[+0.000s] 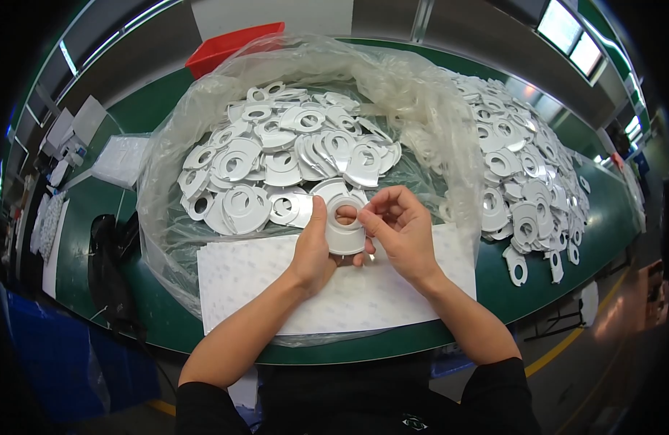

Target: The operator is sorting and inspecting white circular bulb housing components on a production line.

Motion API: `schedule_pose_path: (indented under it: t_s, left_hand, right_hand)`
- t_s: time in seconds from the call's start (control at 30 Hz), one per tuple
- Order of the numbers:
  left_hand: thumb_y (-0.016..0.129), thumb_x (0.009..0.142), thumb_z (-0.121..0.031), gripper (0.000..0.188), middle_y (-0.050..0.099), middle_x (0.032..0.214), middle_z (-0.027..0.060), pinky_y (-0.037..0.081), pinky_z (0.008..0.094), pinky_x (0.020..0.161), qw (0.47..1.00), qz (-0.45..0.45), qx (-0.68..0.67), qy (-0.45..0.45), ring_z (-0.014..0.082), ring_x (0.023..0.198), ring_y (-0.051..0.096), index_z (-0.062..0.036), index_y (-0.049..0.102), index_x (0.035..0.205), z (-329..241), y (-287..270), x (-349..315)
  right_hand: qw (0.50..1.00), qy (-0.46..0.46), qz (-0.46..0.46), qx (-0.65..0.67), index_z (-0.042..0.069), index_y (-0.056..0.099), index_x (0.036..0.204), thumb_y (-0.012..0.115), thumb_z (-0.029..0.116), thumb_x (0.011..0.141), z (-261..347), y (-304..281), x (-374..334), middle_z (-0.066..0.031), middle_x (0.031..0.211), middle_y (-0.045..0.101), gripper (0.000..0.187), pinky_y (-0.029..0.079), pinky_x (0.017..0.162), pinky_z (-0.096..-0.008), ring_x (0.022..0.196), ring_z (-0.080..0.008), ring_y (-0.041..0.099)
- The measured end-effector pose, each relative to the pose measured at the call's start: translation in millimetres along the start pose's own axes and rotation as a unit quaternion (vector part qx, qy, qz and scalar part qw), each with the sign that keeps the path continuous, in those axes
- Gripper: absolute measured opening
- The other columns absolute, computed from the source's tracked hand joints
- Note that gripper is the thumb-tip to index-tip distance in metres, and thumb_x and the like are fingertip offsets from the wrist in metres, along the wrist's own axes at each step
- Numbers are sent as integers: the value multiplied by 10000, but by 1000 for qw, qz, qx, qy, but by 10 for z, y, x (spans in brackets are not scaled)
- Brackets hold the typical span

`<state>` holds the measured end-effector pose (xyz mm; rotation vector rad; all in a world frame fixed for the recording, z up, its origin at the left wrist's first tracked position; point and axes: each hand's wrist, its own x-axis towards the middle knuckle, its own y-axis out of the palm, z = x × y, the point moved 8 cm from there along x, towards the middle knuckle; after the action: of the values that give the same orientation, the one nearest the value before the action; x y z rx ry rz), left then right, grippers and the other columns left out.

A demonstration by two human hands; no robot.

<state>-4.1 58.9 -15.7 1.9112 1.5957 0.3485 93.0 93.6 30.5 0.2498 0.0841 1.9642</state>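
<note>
My left hand (pixel 316 250) holds a white flat plastic ring piece (pixel 347 238) with a round hole, thumb up along its left edge. My right hand (pixel 401 228) pinches the same piece at its right rim with thumb and forefinger. Both hands hover over a white dotted sheet (pixel 276 279) lying at the near edge of the green table (pixel 545 279). Just behind my hands, an open clear plastic bag (pixel 204 94) holds a heap of the same white ring pieces (pixel 276 167).
A second pile of white ring pieces (pixel 526 174) spreads over the table on the right. A red bin (pixel 229 47) stands behind the bag. White sheets (pixel 121 159) and boxes lie at the left, with a black bag (pixel 110 261) at the table's left edge.
</note>
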Motion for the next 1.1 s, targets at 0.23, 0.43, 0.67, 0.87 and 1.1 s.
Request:
schedule_pose_path:
  t_s: [0.23,0.43,0.67,0.87,1.1]
  left_hand:
    - [108,928,-623,683,591,886,75,456,273,571,1000,5,-1,-2,167,753,599,-82,511,1035,-3,7,-7]
    - [261,963,-533,529,589,866,73,465,278,553,1000,-4,4,8,161,735,600,-70,510,1018,-29,15,-16]
    - [411,927,-201,183,582,862,91,468,295,527,999,-32,19,5,175,728,600,-68,467,1039,-34,-20,-33]
    - [392,908,-147,173,580,890,100,469,299,521,999,-47,7,14,177,715,590,-72,451,1054,-56,-25,-34]
    - [390,897,-151,230,585,915,119,470,295,530,998,-45,14,45,181,719,591,-40,444,1092,-95,-15,-40]
  right_hand:
    - [1000,7,5,4,-12,495,950,634,42,842,-7,8,1,-72,809,575,185,463,459,-210,528,-77,523]
    - [1000,2,1,-18,-11,502,930,644,39,833,-21,-9,-2,-75,811,589,179,456,462,-209,526,-70,521]
    - [971,-141,-24,-193,8,545,929,650,6,786,194,13,-43,-80,814,601,177,494,567,-263,664,-137,576]
    - [831,-342,-11,-438,52,617,945,643,-43,647,421,112,-181,-116,854,612,314,474,698,-352,893,-272,577]
    - [749,-400,-78,-523,39,630,948,636,-29,635,640,242,-301,-76,920,655,320,438,818,-373,931,-280,563]
